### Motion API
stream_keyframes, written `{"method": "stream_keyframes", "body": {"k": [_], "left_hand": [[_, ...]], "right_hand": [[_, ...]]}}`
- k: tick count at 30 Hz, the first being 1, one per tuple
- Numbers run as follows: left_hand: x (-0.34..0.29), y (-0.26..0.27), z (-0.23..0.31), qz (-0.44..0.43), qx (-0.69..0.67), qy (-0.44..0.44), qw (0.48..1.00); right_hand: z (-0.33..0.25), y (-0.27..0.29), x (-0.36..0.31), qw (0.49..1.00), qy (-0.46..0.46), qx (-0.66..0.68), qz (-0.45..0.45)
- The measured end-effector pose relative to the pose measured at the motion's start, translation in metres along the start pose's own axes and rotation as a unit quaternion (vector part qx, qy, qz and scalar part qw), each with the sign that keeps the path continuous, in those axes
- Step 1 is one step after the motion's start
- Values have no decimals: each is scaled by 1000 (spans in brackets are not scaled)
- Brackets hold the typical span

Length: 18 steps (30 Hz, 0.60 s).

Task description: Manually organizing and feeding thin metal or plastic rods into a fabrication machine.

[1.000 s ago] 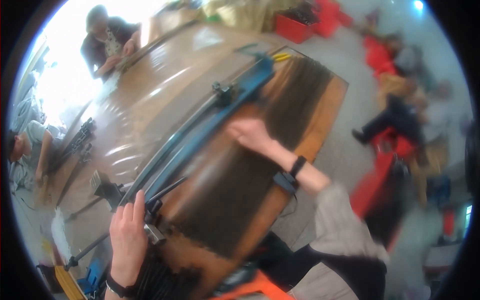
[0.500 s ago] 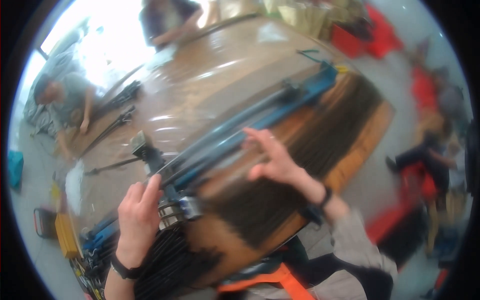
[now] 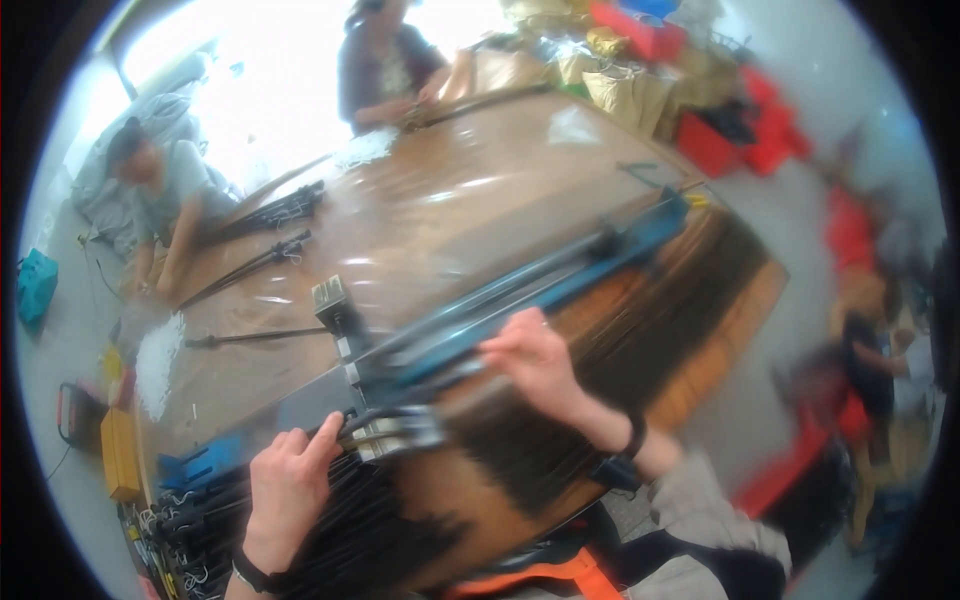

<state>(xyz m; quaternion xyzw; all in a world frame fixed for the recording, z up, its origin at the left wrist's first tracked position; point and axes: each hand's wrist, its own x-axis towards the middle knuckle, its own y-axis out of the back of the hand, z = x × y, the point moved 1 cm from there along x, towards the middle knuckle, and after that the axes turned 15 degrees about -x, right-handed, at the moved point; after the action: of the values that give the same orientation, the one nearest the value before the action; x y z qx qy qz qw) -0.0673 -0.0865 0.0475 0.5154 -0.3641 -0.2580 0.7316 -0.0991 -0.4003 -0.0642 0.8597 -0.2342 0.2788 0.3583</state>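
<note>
My left hand point(image 3: 292, 483) is closed at the near end of a long blue bench fixture point(image 3: 650, 243). Its forefinger and thumb meet a dark rod-like part point(image 3: 352, 434) beside a shiny metal block point(image 3: 424, 428); whether the fingers grip that part is unclear. Over the fixture's near side hangs my right hand point(image 3: 540, 368), its fingers drawn together and blurred. Anything between them is too smeared to name. Grey tubes point(image 3: 520, 283) run along the fixture, and a dark post with a pale block top point(image 3: 330, 292) rises near its left end.
Bundles of thin black rods point(image 3: 350, 520) lie below my left hand; more dark rods point(image 3: 640, 340) cover the table point(image 3: 440, 490) on the right. White pieces point(image 3: 160, 368) are heaped at the left edge. Two people work across the table. Red bins point(image 3: 710, 145) stand beyond it.
The view has shifted, so the table sits lower. My right hand's fingers, spread before, have drawn together. My left hand now appears beside the metal block, lower along the fixture.
</note>
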Motion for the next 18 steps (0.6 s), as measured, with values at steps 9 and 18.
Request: {"method": "stream_keyframes", "body": {"k": [9, 18], "left_hand": [[1, -2, 10, 6, -3, -47, 999], [-27, 40, -55, 189, -21, 106, 976]], "right_hand": [[38, -5, -23, 987, 135, -79, 39], [54, 23, -2, 965, 119, -229, 38]]}}
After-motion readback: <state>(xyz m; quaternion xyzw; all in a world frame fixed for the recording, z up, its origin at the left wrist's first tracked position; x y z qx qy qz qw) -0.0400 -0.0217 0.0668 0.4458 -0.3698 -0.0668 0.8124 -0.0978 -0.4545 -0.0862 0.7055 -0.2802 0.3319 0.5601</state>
